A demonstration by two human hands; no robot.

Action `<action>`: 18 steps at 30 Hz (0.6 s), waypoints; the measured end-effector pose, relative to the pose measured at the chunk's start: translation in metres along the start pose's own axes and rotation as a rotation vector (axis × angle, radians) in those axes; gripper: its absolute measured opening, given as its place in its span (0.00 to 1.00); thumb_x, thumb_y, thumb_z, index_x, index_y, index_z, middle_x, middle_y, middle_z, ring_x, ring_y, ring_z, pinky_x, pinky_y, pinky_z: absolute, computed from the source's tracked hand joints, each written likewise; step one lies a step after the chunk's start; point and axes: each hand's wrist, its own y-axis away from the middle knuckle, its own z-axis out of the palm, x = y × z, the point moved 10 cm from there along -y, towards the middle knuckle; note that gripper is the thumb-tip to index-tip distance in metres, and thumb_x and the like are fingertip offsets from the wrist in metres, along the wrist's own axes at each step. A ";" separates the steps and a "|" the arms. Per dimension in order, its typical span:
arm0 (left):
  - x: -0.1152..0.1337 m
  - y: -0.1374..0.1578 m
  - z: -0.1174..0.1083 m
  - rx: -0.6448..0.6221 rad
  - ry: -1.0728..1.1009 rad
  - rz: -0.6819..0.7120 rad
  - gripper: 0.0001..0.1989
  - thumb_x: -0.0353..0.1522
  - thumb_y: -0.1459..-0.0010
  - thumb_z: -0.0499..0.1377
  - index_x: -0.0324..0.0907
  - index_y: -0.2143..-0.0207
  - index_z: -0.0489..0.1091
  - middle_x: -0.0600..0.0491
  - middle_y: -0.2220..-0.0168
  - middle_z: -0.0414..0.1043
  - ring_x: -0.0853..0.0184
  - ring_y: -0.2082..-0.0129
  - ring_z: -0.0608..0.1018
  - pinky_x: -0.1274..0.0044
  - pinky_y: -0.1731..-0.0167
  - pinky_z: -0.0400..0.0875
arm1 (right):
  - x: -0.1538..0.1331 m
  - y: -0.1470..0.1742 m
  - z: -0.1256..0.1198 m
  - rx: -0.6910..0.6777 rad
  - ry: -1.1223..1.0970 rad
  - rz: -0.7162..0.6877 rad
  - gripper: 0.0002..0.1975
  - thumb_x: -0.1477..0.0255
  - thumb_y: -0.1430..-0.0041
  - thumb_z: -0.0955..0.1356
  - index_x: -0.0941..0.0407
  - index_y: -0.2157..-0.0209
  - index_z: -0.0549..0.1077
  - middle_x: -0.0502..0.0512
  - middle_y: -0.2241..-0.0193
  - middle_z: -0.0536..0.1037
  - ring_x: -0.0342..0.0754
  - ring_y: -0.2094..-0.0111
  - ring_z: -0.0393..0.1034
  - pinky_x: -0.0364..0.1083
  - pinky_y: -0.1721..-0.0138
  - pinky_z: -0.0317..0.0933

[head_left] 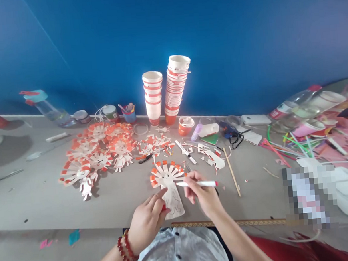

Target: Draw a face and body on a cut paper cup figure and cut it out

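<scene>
My right hand (201, 192) grips a white marker (204, 183) with a red end, its tip pointing left at a paper cut-out. That white paper cut-out (173, 199) lies flat, with pencil-like curves drawn on it. A paper cup head (166, 178), cut into a fan of red-tipped strips and bearing two small eyes, joins its top. My left hand (149, 217) rests on the cut-out's left edge, index finger stretched over the paper. Between its thumb and fingers shows a small red cap (163, 207), partly hidden.
Finished-looking cup figures (99, 146) pile up at left. Paper scraps (155, 146), an uncapped-looking pen (185, 151) and a wooden stick (232, 172) lie beyond my hands. Two tall paper cup stacks (175, 90) stand by the blue wall. Bottles and craft materials (310, 144) crowd the right.
</scene>
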 end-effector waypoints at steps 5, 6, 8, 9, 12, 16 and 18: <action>-0.006 -0.004 0.021 -0.001 -0.214 0.008 0.10 0.32 0.30 0.49 0.42 0.64 0.67 0.42 0.43 0.74 0.58 0.55 0.82 0.71 0.66 0.80 | 0.015 -0.018 0.032 -0.064 0.176 -0.130 0.09 0.64 0.39 0.68 0.54 0.68 0.69 0.46 0.80 0.72 0.41 0.82 0.63 0.40 0.80 0.58; -0.007 -0.003 0.023 -0.003 -0.231 0.016 0.09 0.32 0.31 0.49 0.42 0.63 0.67 0.42 0.43 0.73 0.58 0.55 0.82 0.70 0.66 0.80 | 0.015 -0.019 0.033 -0.072 0.216 -0.162 0.07 0.65 0.39 0.68 0.54 0.67 0.69 0.47 0.80 0.72 0.42 0.81 0.64 0.41 0.79 0.58; -0.007 -0.002 0.025 -0.007 -0.247 0.028 0.09 0.31 0.31 0.50 0.42 0.63 0.68 0.42 0.43 0.73 0.58 0.55 0.82 0.71 0.66 0.80 | 0.014 -0.020 0.033 -0.067 0.311 -0.232 0.06 0.67 0.40 0.68 0.54 0.67 0.70 0.48 0.78 0.73 0.43 0.79 0.65 0.42 0.77 0.59; -0.007 -0.002 0.025 -0.008 -0.249 0.031 0.09 0.31 0.31 0.50 0.42 0.63 0.68 0.42 0.42 0.73 0.59 0.56 0.82 0.71 0.66 0.80 | 0.013 -0.020 0.032 -0.047 0.359 -0.268 0.06 0.67 0.40 0.68 0.54 0.68 0.70 0.48 0.78 0.73 0.44 0.79 0.65 0.42 0.76 0.59; -0.006 -0.002 0.025 -0.014 -0.242 0.036 0.08 0.31 0.31 0.51 0.42 0.63 0.68 0.43 0.41 0.71 0.60 0.58 0.82 0.71 0.66 0.79 | 0.010 -0.018 0.025 0.045 0.461 -0.343 0.07 0.68 0.41 0.67 0.54 0.72 0.69 0.47 0.80 0.71 0.43 0.80 0.63 0.42 0.77 0.57; -0.006 -0.002 0.025 -0.019 -0.248 0.042 0.08 0.32 0.31 0.51 0.42 0.64 0.68 0.44 0.39 0.70 0.60 0.57 0.81 0.71 0.66 0.78 | 0.008 -0.018 0.023 0.081 0.536 -0.363 0.08 0.69 0.41 0.64 0.53 0.73 0.68 0.46 0.81 0.69 0.43 0.80 0.62 0.42 0.77 0.57; -0.006 -0.001 0.026 -0.028 -0.258 0.046 0.09 0.32 0.31 0.51 0.42 0.65 0.67 0.44 0.39 0.69 0.60 0.59 0.81 0.71 0.67 0.78 | 0.007 -0.019 0.025 0.070 0.569 -0.356 0.08 0.69 0.40 0.64 0.53 0.73 0.68 0.46 0.81 0.69 0.44 0.80 0.62 0.42 0.77 0.57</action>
